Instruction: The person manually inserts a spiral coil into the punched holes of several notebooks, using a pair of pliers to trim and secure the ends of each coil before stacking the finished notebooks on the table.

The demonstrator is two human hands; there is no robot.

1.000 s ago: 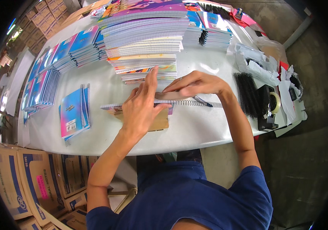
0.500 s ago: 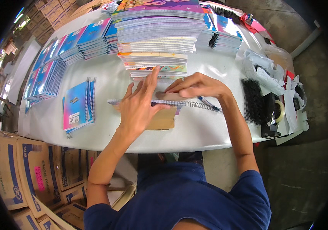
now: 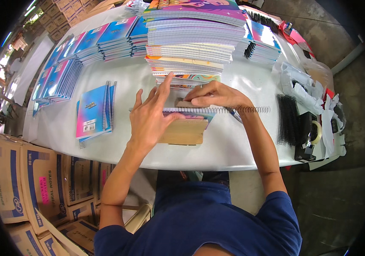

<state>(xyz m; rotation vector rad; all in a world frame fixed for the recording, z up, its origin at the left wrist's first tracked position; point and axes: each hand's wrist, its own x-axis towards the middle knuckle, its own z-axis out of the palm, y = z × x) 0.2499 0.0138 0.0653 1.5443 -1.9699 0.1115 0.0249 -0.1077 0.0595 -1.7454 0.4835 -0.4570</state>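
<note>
My left hand holds a notebook on its edge, thumb on the near side and other fingers spread upward behind it. A dark wire spiral coil runs along the notebook's upper edge and sticks out to the right, passing by my right wrist. Curled closed, my right hand grips a small grey-brown flat piece just above the coil. In front of the notebook is a tan block. A pen-like blue and white object lies partly hidden under my right wrist.
A tall stack of notebooks stands just beyond my hands. Blue-pink spiral notebooks lie at left, with more piles behind. Loose black coils, a tape dispenser and crumpled wrapping sit right. Cartons stand lower left.
The coil's free end has swung up from a slant to nearly level and reaches farther right. My left hand has shifted slightly left along the notebook. The whole view has moved a little.
</note>
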